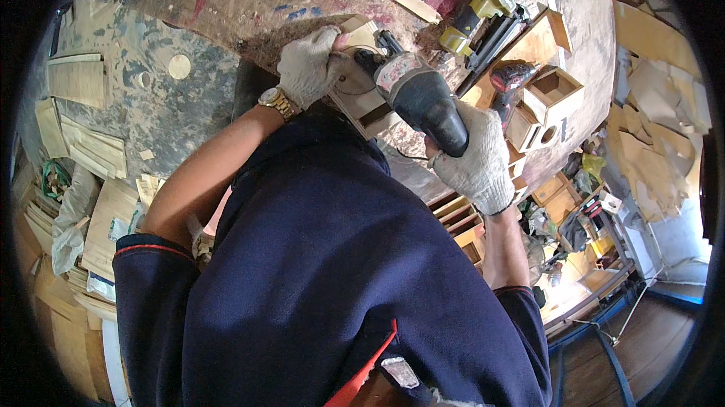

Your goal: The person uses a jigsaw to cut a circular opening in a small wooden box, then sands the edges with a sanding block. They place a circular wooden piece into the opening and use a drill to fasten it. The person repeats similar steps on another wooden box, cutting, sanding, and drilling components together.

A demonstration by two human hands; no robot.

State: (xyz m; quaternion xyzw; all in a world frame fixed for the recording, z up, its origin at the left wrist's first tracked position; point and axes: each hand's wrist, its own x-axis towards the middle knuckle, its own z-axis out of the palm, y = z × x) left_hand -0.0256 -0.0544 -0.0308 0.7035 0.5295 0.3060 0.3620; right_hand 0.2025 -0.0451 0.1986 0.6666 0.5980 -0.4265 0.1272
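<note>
Your paint-stained desk (pixel 226 10) carries a wooden box (pixel 356 84) at its near edge, close against your body. Over the box's right side is a corded power tool (pixel 427 101); its working end is too hidden to identify. Toward the desk's right edge lie a yellow-and-black nail gun (pixel 477 16) and, nearer you, a red-and-black drill (pixel 510 78).

If your hold on the box slackens, it could twist or slide off the near edge. A kick from the tool could carry its head toward your left hand (pixel 308 67), which is close by, and the cord (pixel 404 154) near your torso could snag.

That gloved hand grips the box's left side, the forearm angled up from the lower left. Your right hand (pixel 479 161), also gloved, wraps the tool's rear body with the elbow bent. A gold-coloured watch (pixel 277 103) circles your left wrist.
</note>
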